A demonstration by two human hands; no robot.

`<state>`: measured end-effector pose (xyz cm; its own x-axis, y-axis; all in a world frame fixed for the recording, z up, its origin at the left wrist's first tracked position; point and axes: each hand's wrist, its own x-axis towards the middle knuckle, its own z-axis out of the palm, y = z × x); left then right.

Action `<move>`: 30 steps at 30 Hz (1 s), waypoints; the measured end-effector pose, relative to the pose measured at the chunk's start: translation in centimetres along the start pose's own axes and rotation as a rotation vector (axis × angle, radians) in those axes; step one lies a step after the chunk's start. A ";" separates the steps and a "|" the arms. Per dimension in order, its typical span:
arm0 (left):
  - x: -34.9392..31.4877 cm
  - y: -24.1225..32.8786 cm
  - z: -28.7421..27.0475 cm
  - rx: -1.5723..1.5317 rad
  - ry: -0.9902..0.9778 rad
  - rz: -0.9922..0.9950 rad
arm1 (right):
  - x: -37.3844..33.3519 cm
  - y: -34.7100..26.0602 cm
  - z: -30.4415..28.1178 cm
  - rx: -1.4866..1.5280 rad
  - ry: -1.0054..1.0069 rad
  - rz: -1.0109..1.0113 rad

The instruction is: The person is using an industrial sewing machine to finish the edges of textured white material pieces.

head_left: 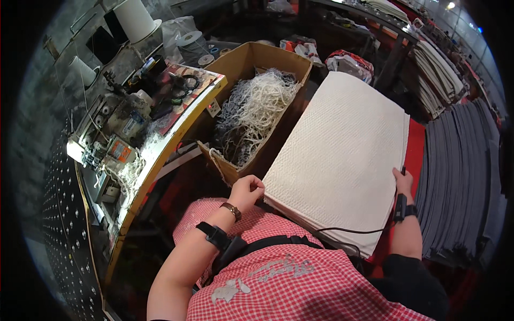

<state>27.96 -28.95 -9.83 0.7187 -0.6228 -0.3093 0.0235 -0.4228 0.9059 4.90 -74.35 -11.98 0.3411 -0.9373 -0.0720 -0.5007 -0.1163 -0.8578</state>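
Note:
A stack of white textured cloths [342, 144] lies in front of me, its top sheet flat. My left hand [247, 192] is closed in a pinch at the stack's near left corner; whether cloth is between its fingertips is hidden. At the stack's right edge is my right hand [404, 183], its fingers curled and partly hidden. A small dark tip [403, 170] shows beside its thumb, too small to name. From the black device on my right wrist [400, 207], a black cable runs across the near edge of the cloths.
A cardboard box [297, 109] full of loose white and grey yarn stands left of the stack. Further left, a sewing machine [128, 120] sits on a yellow-edged table [179, 120], below thread cones [134, 21]. Grey folded cloths [460, 176] are piled at right, beside a red surface [415, 144].

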 end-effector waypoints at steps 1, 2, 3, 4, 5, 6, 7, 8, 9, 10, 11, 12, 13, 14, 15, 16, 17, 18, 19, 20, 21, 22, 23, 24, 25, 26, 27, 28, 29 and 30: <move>0.3 0.1 0.1 0.092 0.054 0.051 | 0.8 2.2 -0.1 0.137 0.024 -0.052; 0.4 0.5 0.3 0.074 0.047 0.052 | 1.3 4.1 -0.7 0.161 -0.008 -0.055; 0.5 0.7 0.2 0.070 0.057 0.052 | 1.7 4.6 -1.4 0.161 -0.015 -0.063; 0.6 0.7 0.1 0.086 0.059 0.058 | 1.7 4.8 -1.8 0.124 -0.047 0.006; 0.6 0.7 0.0 0.103 0.064 0.064 | 1.7 4.9 -1.8 0.087 -0.082 0.073; 0.3 0.8 -0.4 0.138 0.059 0.064 | 1.5 4.1 -1.5 0.186 -0.134 0.063; -0.1 0.2 -0.9 0.231 0.066 0.166 | 0.8 2.2 -0.8 0.285 -0.207 0.052; -0.5 0.1 -1.2 0.289 0.047 0.222 | 1.2 2.1 -0.9 0.247 -0.223 0.079; -1.2 1.2 -2.0 0.361 -0.039 0.176 | 2.6 2.7 -1.3 0.071 -0.210 0.078; -2.8 1.3 -2.9 0.330 -0.012 0.222 | -0.3 -3.8 0.7 -0.500 -0.070 0.094; -3.8 1.2 -3.9 0.443 -0.004 0.330 | 1.9 -2.3 -0.1 -0.621 -0.035 -0.171; -6.0 1.5 -4.9 0.430 0.103 0.400 | 3.5 -2.1 1.4 -0.373 0.337 -0.460; -8.5 1.8 -6.7 0.325 0.133 0.360 | 6.6 -3.8 2.1 -0.355 0.206 -0.520; -11.5 2.6 -8.7 0.266 0.211 0.316 | 7.6 -5.4 4.8 -0.312 0.301 -0.758; -14.5 2.4 -10.7 0.246 0.367 0.336 | 3.2 -12.2 6.2 -0.623 0.133 -0.642; -18.6 2.2 -13.0 0.341 0.586 0.337 | 9.6 -10.2 11.8 -0.394 -0.089 -0.578; -23.3 1.8 -15.2 0.438 0.798 0.346 | 13.7 -10.4 15.9 -0.173 -0.269 -0.482; -28.9 1.7 -16.2 0.633 1.071 0.197 | 7.4 -13.5 20.7 -0.072 -0.462 -0.472; -34.9 1.9 -16.7 0.831 1.311 0.050 | -1.2 -18.2 23.2 0.028 -0.627 -0.442; -40.7 2.5 -17.3 0.986 1.477 -0.127 | -9.7 -22.8 24.8 0.120 -0.762 -0.391; -46.4 3.6 -16.7 1.132 1.625 -0.319 | -12.7 -23.4 27.4 0.203 -0.951 -0.396; -51.9 5.1 -15.1 1.411 1.757 -0.591 | -16.4 -24.6 30.0 0.183 -1.047 -0.418; -57.2 7.2 -13.4 1.425 1.790 -0.945 | -20.2 -25.7 31.8 0.163 -1.125 -0.431; -61.6 9.3 -11.1 1.495 1.845 -1.345 | -24.3 -27.1 32.8 0.245 -1.401 -0.506; -66.9 10.5 -8.5 1.616 1.829 -1.695 | -27.9 -29.2 32.9 -0.046 -1.439 -0.507; -70.2 13.1 -6.1 1.379 1.896 -2.072 | -30.3 -29.6 34.5 0.060 -1.615 -0.523; -75.1 15.0 -2.1 1.502 1.875 -2.382 | -32.7 -29.7 37.1 0.174 -1.803 -0.526; -77.8 18.2 0.7 1.257 1.865 -2.674 | -34.4 -28.9 41.4 0.221 -1.869 -0.533; -80.2 20.3 4.2 1.089 1.882 -2.857 | -35.4 -27.9 45.1 0.270 -1.929 -0.536; -81.5 21.8 6.0 0.926 1.874 -3.033 | -39.2 -28.8 42.3 0.199 -1.896 -0.565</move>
<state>-34.24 8.68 33.36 -0.4311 0.2610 0.8637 0.4874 0.8729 -0.0205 39.66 -20.39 -6.02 0.7256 0.6857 -0.0569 -0.0181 -0.0637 -0.9978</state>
